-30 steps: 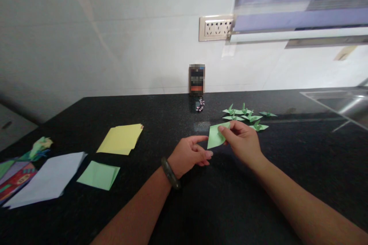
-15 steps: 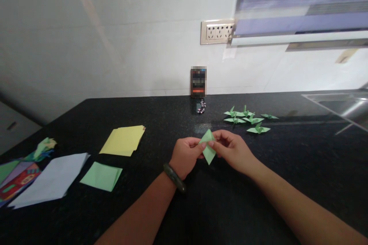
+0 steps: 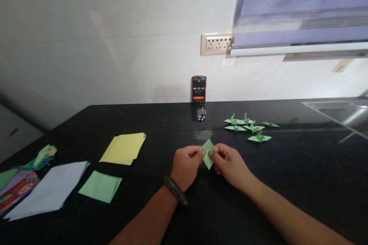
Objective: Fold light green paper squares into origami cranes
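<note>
A small green origami paper (image 3: 208,159), folded to a diamond shape, is held between both hands above the dark counter. My left hand (image 3: 186,164), with a dark bangle on its wrist, pinches the paper's left side, thumb on the front. My right hand (image 3: 228,160) pinches the right side, thumb and forefinger near the paper's middle. The fingers behind the paper are partly hidden. Beyond my right hand stand several folded green paper cranes (image 3: 259,138) in a loose group.
On the left lie green paper sheets (image 3: 100,187), a yellow paper stack (image 3: 122,149), white sheets (image 3: 51,191) and a colourful packet (image 3: 18,195). A phone (image 3: 199,90) showing a timer leans on the wall, a beaded strap (image 3: 202,114) before it. A sink (image 3: 345,113) is at right.
The view has tilted up a little, so everything sits lower. The diamond paper looks slightly shorter at its lower tip, and my right fingers have curled in more. Both hands keep hold of it.
</note>
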{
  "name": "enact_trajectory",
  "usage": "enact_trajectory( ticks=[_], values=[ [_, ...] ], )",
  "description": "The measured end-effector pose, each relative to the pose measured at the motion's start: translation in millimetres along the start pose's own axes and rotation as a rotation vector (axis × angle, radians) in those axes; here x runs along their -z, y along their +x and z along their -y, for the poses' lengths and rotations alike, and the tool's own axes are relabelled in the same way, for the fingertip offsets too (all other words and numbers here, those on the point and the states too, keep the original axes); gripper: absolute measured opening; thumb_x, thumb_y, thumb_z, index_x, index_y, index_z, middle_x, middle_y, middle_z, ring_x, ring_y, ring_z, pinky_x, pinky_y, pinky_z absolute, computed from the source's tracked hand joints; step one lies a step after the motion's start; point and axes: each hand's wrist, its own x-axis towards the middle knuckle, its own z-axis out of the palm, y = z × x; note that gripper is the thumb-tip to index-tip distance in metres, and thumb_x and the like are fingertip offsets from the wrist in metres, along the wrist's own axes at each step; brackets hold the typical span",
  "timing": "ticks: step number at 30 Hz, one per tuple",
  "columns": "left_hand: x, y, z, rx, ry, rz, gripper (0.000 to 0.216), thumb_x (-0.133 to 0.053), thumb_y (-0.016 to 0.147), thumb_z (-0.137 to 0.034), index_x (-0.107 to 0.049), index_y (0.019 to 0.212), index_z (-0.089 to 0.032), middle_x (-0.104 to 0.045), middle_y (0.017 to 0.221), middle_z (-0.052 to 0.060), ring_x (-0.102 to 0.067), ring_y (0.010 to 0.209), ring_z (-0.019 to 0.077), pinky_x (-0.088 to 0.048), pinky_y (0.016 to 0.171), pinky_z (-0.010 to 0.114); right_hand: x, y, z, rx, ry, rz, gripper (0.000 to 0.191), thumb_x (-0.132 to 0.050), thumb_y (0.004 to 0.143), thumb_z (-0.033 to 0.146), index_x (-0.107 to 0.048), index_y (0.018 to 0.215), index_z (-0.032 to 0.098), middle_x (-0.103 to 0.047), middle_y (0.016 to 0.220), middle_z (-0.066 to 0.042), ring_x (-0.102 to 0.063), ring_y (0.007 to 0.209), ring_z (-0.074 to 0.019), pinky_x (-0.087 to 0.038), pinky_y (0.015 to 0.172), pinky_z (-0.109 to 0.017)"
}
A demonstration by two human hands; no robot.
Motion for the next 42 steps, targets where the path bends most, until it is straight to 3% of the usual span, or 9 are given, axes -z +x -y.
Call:
enact_trajectory(
  ticks=[10, 14, 18, 26, 31, 36, 39, 42],
  values=[
    [-2.5, -1.7, -8.0, 0.062, -0.013, -0.1, 0.016, -0.061, 0.069, -0.026, -0.067, 0.068, -0.012, -0.063, 0.056, 0.002, -0.055, 0.051, 0.0121, -0.042, 0.049, 0.022, -2.3, -2.4, 0.1, 0.024, -0.026, -0.015, 0.004, -0.048, 0.07, 0.018, -0.05, 0.067, 0.018, -0.048, 0.049, 0.006, -0.044, 0.043, -0.0086, -0.034, 0.042, -0.02],
    [-3.3, -1.2, -9.4, 0.098, -0.049, -0.15, 0.014, -0.062, 0.068, -0.026, -0.065, 0.066, -0.013, -0.064, 0.055, 0.001, -0.056, 0.05, 0.0117, -0.043, 0.049, 0.021, -3.0, -3.8, 1.9, 0.046, -0.127, -0.045, 0.017, -0.05, 0.074, 0.026, -0.045, 0.059, 0.019, -0.046, 0.044, 0.005, -0.043, 0.041, -0.009, -0.032, 0.041, -0.02],
    [-3.4, -0.3, -5.5, 0.072, -0.017, -0.16, 0.017, -0.062, 0.068, -0.03, -0.064, 0.064, -0.013, -0.063, 0.055, 0.001, -0.056, 0.05, 0.0123, -0.042, 0.049, 0.022, -3.7, -4.7, 1.2, 0.085, -0.181, -0.059, 0.014, -0.05, 0.071, 0.02, -0.045, 0.058, 0.019, -0.047, 0.044, 0.005, -0.043, 0.041, -0.0093, -0.031, 0.041, -0.02],
    [-3.4, -3.1, 0.3, -0.035, 0.1, -0.08, 0.021, -0.058, 0.072, -0.032, -0.068, 0.071, -0.014, -0.063, 0.06, 0.002, -0.054, 0.055, 0.0126, -0.04, 0.052, 0.022, -1.1, -3.4, 4.1, 0.097, -0.179, -0.082, 0.026, -0.044, 0.079, 0.027, -0.047, 0.055, 0.019, -0.047, 0.044, 0.004, -0.045, 0.042, -0.0097, -0.033, 0.042, -0.02],
    [-2.8, -3.0, -0.7, -0.064, 0.098, -0.153, 0.02, -0.058, 0.072, -0.031, -0.068, 0.068, -0.014, -0.06, 0.055, 0.0, -0.052, 0.052, 0.0117, -0.039, 0.05, 0.021, -5.9, -4.7, 4.6, -0.016, -0.077, 0.005, 0.013, -0.046, 0.074, 0.019, -0.046, 0.061, 0.019, -0.047, 0.043, 0.006, -0.045, 0.038, -0.0079, -0.033, 0.038, -0.017],
    [0.4, 3.1, 3.2, 0.028, -0.064, -0.252, 0.02, -0.061, 0.069, -0.033, -0.064, 0.07, -0.014, -0.062, 0.057, 0.0, -0.057, 0.054, 0.0131, -0.044, 0.052, 0.023, -3.6, -5.4, 6.4, -0.152, 0.013, 0.167, 0.009, -0.048, 0.071, 0.017, -0.048, 0.062, 0.017, -0.049, 0.047, 0.006, -0.045, 0.036, -0.006, -0.032, 0.034, -0.015],
    [-1.1, 3.8, 2.9, 0.112, -0.157, -0.224, 0.018, -0.063, 0.067, -0.031, -0.062, 0.069, -0.013, -0.062, 0.057, 0.001, -0.057, 0.053, 0.0126, -0.045, 0.052, 0.023, 2.5, -3.1, 7.2, -0.074, 0.062, 0.047, 0.011, -0.053, 0.073, 0.024, -0.052, 0.066, 0.016, -0.048, 0.047, 0.006, -0.045, 0.038, -0.0059, -0.036, 0.037, -0.015],
    [-4.7, 1.4, 0.6, 0.173, -0.232, -0.105, 0.019, -0.063, 0.068, -0.03, -0.061, 0.069, -0.011, -0.063, 0.059, 0.002, -0.057, 0.054, 0.0121, -0.045, 0.053, 0.023, 6.6, -0.2, 8.1, -0.077, 0.248, -0.037, 0.022, -0.055, 0.075, 0.037, -0.055, 0.07, 0.015, -0.048, 0.048, 0.006, -0.044, 0.04, -0.006, -0.039, 0.039, -0.016]
  ],
)
